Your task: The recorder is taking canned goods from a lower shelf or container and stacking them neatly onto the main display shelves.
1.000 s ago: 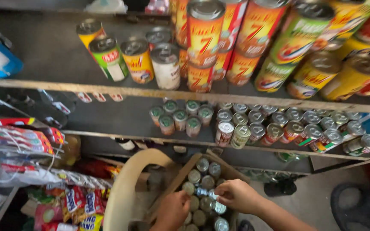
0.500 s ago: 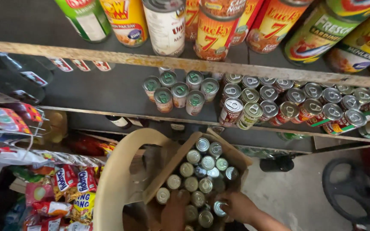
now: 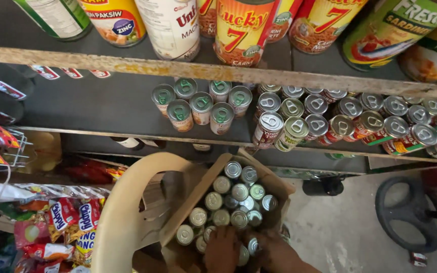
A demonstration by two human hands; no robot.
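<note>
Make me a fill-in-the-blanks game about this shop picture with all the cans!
1. Both hands, the left hand and the right hand, reach into a cardboard ____ full of cans.
2. The box rests on a cream plastic ____.
3. The small cans on the middle shelf have ____ pull tabs.
4. On the floor at the right lies a black ____.

Missing words: box; chair; green; wheel

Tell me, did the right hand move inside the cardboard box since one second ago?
Yes. The right hand moved toward the cardboard box's near end, closer to the left hand.
</note>
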